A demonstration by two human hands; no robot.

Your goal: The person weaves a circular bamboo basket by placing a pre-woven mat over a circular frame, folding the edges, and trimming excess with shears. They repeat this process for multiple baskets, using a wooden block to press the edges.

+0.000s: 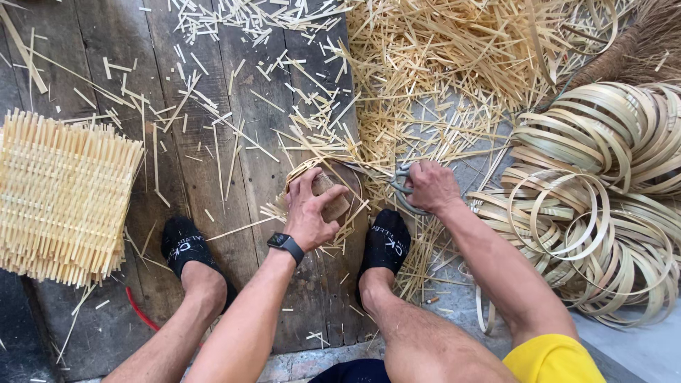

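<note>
At the bottom of the frame, bare legs lead up to two feet in black ankle socks [186,245], planted on a floor of dark, worn wooden planks [248,128] littered with short pale bamboo offcuts. In the centre, the left hand [312,209], with a black watch [285,245] on its wrist, presses down on a small brown wooden block [332,198]; its fingers are closed around the block, which sits on a small round woven bamboo piece [312,181] with splints sticking out from its edge. Just to the right, the right hand [429,186] grips metal scissors [397,186], fingers closed through the handles. At mid left lies a stack of pale square woven bamboo mats [64,198]. At right is a heap of coiled bamboo strip hoops [603,206]. At the top centre, a deep pile of loose bamboo slivers [440,57] spreads out.
</note>
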